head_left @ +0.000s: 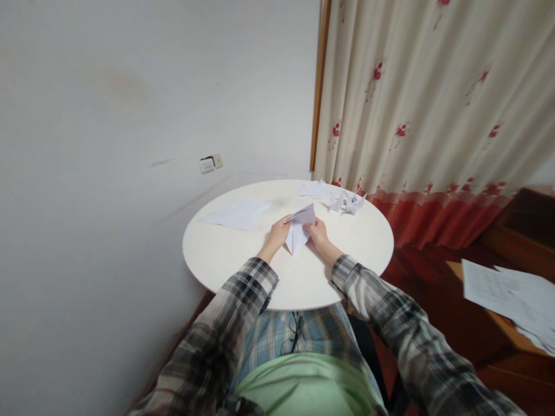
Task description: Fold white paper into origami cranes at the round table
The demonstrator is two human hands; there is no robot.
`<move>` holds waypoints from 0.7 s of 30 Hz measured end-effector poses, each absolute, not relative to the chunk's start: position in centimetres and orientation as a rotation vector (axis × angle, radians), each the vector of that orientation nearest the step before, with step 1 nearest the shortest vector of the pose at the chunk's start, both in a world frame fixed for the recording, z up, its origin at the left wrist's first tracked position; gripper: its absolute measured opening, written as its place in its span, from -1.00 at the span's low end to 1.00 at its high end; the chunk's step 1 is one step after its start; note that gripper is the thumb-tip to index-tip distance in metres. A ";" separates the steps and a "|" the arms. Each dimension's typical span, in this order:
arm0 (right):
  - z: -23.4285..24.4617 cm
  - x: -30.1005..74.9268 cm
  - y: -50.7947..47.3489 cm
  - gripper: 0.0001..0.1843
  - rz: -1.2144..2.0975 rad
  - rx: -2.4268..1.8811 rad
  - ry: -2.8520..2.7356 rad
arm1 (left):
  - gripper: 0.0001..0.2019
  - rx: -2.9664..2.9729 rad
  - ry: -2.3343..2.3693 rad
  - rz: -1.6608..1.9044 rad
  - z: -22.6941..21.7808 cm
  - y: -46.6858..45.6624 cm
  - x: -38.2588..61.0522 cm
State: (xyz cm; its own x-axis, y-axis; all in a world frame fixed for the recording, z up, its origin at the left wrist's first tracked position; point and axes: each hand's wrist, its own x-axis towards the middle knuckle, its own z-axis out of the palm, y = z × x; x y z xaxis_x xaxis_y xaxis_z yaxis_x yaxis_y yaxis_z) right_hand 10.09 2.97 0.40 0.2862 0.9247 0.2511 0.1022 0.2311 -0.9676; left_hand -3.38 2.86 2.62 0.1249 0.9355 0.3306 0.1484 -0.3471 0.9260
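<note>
Between my two hands is a folded sheet of white paper (298, 232), held just above the round white table (229, 257). Its upper part stands up in a fold, and its lower end narrows to a point towards me. My left hand (280, 232) grips the left edge, fingers closed on it. On the opposite side my right hand (318, 232) pinches the paper, the thumb lying on its face. Fingers behind the paper are hidden.
A flat white sheet (237, 214) lies on the table's left side. Folded paper shapes (348, 202) and more white paper (313, 188) sit at the back right. A wall socket (207, 166) is beyond the table. Printed papers (507, 294) rest on wooden furniture at the right.
</note>
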 end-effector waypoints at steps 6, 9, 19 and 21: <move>0.6 10.4 2.4 -0.52 0.882 -1.133 -1.126 | -0.72 1.235 1.003 1.316 2.0 3.0 -3.9; 0.7 10.4 2.2 -0.50 0.863 -1.162 -1.126 | -0.75 1.136 0.971 1.286 1.9 3.0 -4.1; 1.5 10.3 1.3 -0.56 0.858 -1.191 -1.076 | -0.73 1.165 0.928 1.316 2.0 3.1 -4.3; 1.5 10.3 1.3 -0.55 0.863 -1.193 -1.070 | -0.74 1.178 0.903 1.293 2.2 2.9 -4.4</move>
State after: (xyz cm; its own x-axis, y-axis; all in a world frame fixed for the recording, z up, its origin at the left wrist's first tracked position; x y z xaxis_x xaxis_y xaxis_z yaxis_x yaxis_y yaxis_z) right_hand 10.33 1.25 1.53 0.2887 0.9400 0.1821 0.0211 0.1839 -0.9827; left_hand -4.39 2.92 2.21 0.1100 0.9863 0.1227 -0.2248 -0.0956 0.9697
